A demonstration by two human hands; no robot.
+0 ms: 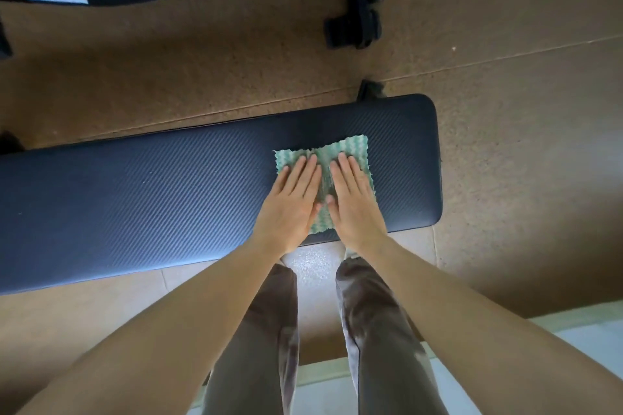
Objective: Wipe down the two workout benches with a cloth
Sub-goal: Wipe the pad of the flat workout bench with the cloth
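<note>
Near the right end of the bench [168,185], your left hand [290,205] and right hand [354,202] press flat, fingers straight, on the cloth [350,148]. Nothing grips it, so it may bunch up or slip off the bench's near edge.

brown speckled floor mats [505,145] (seams run between them) meet pale tiles [313,266] beneath grey trousers [377,330].

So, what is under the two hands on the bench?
A green cloth lies flat on the bench under the left hand and right hand. The bench surface beneath the cloth is covered.
</note>
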